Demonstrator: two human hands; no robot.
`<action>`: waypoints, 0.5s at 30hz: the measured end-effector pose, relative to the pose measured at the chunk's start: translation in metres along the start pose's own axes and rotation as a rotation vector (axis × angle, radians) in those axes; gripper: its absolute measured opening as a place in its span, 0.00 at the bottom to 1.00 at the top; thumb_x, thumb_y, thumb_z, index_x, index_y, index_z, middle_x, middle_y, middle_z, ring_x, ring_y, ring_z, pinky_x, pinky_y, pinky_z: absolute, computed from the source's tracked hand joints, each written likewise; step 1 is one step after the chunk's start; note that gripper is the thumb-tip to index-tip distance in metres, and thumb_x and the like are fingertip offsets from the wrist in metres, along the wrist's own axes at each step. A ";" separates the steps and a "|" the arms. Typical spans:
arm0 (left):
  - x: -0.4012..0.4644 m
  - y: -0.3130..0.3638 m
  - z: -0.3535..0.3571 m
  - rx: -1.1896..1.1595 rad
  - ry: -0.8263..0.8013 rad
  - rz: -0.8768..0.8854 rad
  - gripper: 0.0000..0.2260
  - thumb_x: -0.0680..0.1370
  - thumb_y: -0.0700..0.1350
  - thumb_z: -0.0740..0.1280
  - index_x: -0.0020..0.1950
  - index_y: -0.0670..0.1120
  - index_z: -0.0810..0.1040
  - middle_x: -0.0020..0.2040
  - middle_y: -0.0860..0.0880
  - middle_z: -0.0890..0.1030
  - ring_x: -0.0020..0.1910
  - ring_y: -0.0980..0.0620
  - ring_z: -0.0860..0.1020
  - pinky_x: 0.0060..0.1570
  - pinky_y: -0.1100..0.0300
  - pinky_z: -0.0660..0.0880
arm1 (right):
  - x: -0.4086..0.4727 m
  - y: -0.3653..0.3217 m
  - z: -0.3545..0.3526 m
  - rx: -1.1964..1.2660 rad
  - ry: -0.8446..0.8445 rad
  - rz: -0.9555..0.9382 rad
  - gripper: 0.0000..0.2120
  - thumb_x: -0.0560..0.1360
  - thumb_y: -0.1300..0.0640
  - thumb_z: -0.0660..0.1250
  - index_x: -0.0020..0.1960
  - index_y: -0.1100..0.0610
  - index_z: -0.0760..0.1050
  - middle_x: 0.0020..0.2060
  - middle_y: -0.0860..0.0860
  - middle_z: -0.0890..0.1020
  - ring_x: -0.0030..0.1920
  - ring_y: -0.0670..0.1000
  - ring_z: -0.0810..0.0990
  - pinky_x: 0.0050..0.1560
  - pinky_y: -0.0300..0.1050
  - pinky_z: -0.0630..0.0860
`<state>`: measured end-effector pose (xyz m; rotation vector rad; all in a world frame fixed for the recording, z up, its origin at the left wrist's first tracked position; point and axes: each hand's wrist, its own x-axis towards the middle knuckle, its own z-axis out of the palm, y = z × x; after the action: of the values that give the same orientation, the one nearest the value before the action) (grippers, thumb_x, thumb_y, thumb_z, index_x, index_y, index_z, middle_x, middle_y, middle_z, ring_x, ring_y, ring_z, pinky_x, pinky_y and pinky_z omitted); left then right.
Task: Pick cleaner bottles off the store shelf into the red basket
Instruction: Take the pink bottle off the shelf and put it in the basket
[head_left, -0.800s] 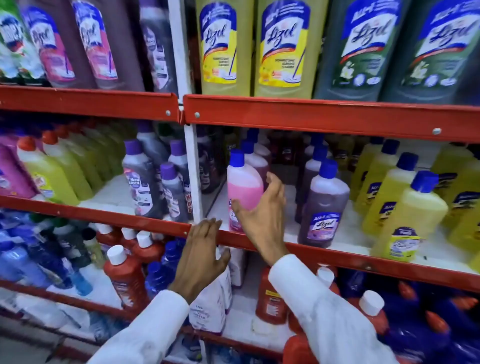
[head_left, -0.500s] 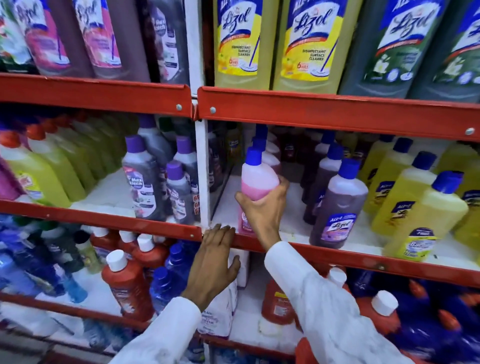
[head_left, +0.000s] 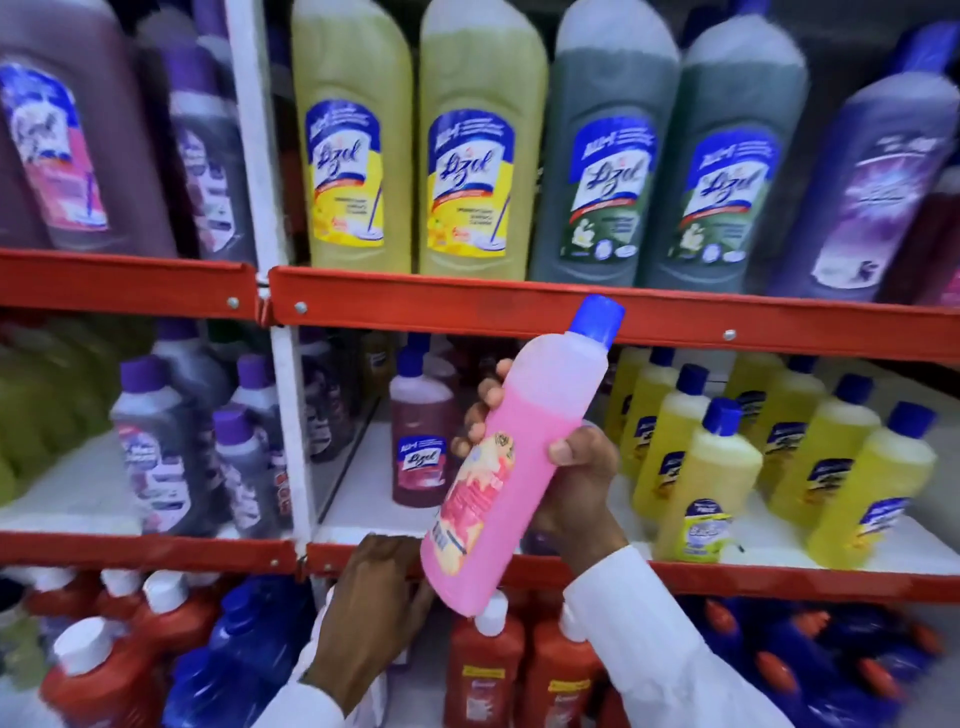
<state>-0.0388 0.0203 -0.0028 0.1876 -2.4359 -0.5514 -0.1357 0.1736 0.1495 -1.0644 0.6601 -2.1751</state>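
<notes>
My right hand (head_left: 576, 483) is shut around a pink cleaner bottle (head_left: 514, 467) with a blue cap. The bottle is off the shelf, in front of the middle tier, and tilted with its cap up and to the right. My left hand (head_left: 369, 618) is lower, its fingers curled over the red front rail of the middle shelf (head_left: 727, 577), just left of the bottle's base. No red basket is in view.
A dark red bottle (head_left: 421, 447) stands behind the pink one, and yellow bottles (head_left: 706, 483) fill the shelf to the right. Large bottles (head_left: 472, 171) line the upper tier. Red bottles with white caps (head_left: 483, 670) stand below. A white upright (head_left: 291, 415) divides the bays.
My right hand closed on the pink bottle and lifted it up and out of the middle shelf, tilting it. My left hand stayed on the shelf rail.
</notes>
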 end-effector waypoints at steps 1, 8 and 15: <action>0.001 -0.001 0.002 0.005 -0.025 -0.013 0.05 0.69 0.47 0.70 0.40 0.53 0.74 0.37 0.51 0.82 0.38 0.47 0.78 0.37 0.56 0.73 | -0.001 -0.006 0.001 0.019 -0.036 0.016 0.41 0.45 0.54 0.79 0.57 0.61 0.74 0.42 0.55 0.80 0.39 0.56 0.79 0.44 0.50 0.76; 0.002 -0.004 0.008 0.052 -0.062 -0.101 0.13 0.71 0.48 0.69 0.55 0.49 0.82 0.50 0.51 0.85 0.52 0.49 0.79 0.55 0.51 0.75 | -0.016 -0.031 0.006 -0.436 0.188 -0.053 0.33 0.47 0.59 0.73 0.52 0.64 0.76 0.39 0.60 0.79 0.38 0.58 0.76 0.42 0.49 0.74; 0.001 0.005 0.001 0.035 -0.106 -0.185 0.23 0.70 0.45 0.72 0.65 0.49 0.76 0.61 0.48 0.81 0.61 0.49 0.76 0.64 0.54 0.72 | -0.033 -0.031 0.006 -0.797 0.318 -0.114 0.41 0.52 0.58 0.79 0.63 0.54 0.71 0.48 0.53 0.82 0.41 0.47 0.82 0.41 0.41 0.80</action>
<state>-0.0407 0.0251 -0.0008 0.4111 -2.5485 -0.6130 -0.1246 0.2169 0.1566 -1.1397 1.7458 -2.2354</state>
